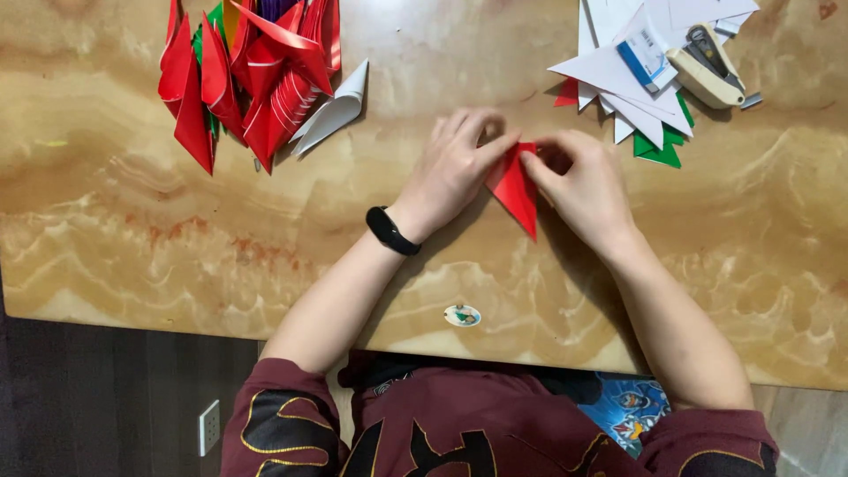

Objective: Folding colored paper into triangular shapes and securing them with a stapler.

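Fingers (505, 146) pinch red paper (516, 188), marble table (177, 238).

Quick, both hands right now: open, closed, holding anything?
Left hand: fingers pinched shut on the folded red paper triangle.
Right hand: fingertips pinched shut on the same red triangle's top edge.

A marbled tan tabletop (132, 238) fills most of the view. At its far left lies a heap of folded red paper pieces (247, 75) (a few green ones tucked among them), with 1 folded white piece (336, 110) just beside it. At the far right sits a stack of white paper triangles (618, 75), green paper (662, 148) beneath, and a beige stapler (707, 69) on top. A small round sticker (462, 315) lies near the front edge.
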